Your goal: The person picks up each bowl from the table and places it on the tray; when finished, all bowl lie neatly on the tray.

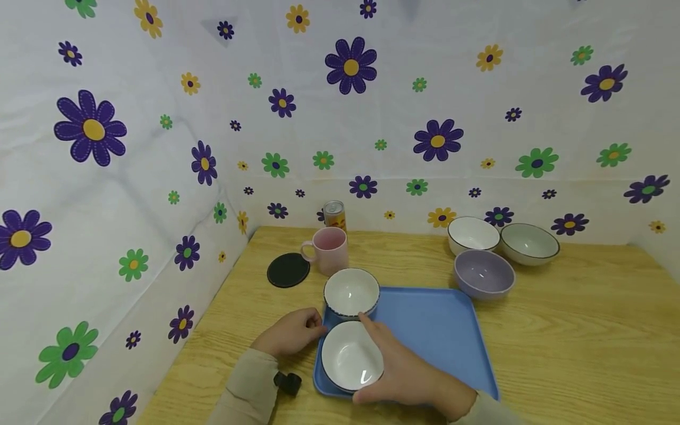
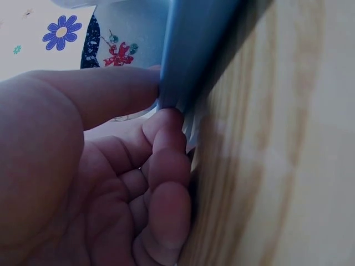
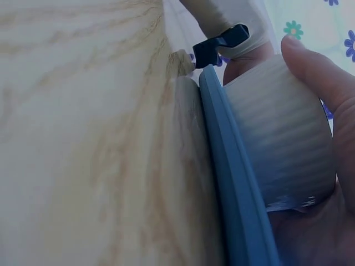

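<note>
A white bowl with a thin dark rim (image 1: 347, 354) stands upright in the near left corner of the blue tray (image 1: 430, 327). My right hand (image 1: 404, 369) grips its right side, thumb and fingers spread round the ribbed outer wall (image 3: 283, 130). My left hand (image 1: 294, 332) is at the tray's left edge. In the left wrist view its thumb and curled index finger pinch the tray rim (image 2: 186, 50). Just behind the first bowl, a second white bowl with a speckled rim (image 1: 352, 292) stands at the tray's far left corner.
Behind the tray stand a pink mug (image 1: 332, 254) and a drink can (image 1: 335, 215), with a black round coaster (image 1: 288, 270) to their left. A purple bowl (image 1: 484, 274), a white bowl (image 1: 473, 235) and a grey-green bowl (image 1: 529, 244) cluster at the back right. Flowered cloth encloses the table.
</note>
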Action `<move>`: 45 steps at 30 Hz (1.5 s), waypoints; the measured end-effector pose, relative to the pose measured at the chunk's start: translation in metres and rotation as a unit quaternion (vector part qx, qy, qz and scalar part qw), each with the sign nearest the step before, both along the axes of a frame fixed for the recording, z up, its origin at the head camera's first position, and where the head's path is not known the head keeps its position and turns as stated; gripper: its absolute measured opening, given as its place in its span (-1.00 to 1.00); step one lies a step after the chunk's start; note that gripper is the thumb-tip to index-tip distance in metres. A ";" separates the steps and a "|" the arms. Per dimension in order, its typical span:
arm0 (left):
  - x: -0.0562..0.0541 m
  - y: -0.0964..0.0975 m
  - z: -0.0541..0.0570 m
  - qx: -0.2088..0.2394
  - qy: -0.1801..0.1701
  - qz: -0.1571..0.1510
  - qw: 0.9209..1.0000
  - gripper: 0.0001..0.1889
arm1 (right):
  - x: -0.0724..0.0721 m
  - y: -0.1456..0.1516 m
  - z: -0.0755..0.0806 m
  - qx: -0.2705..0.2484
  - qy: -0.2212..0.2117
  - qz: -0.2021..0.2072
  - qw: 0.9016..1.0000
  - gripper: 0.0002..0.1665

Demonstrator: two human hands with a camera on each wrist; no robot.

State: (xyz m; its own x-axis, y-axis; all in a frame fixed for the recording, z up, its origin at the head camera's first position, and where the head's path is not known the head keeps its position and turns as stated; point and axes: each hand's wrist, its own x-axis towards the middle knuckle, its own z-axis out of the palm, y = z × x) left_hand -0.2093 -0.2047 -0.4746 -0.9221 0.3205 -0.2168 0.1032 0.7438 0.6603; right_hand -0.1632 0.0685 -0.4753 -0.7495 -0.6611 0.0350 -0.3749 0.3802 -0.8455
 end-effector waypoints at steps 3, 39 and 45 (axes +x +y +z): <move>0.000 0.001 -0.001 0.000 -0.001 -0.003 1.000 -0.80 | 0.002 0.002 -0.002 -0.007 -0.004 0.000 1.000 0.54; 0.002 -0.001 0.001 -0.004 -0.019 0.003 1.000 -0.76 | -0.050 0.089 0.028 -0.064 0.174 -0.267 0.946 -0.74; -0.002 -0.002 -0.003 -0.005 -0.007 0.001 1.000 -0.76 | -0.060 0.117 0.042 -0.051 0.200 -0.323 0.924 -0.71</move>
State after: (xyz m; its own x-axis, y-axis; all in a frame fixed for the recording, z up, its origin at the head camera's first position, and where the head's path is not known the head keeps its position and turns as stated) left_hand -0.2110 -0.2065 -0.4773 -0.9196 0.3165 -0.2327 0.0932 0.7512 0.6535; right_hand -0.2228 0.1850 -0.4338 -0.8998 -0.0583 0.4324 -0.3882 0.5595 -0.7323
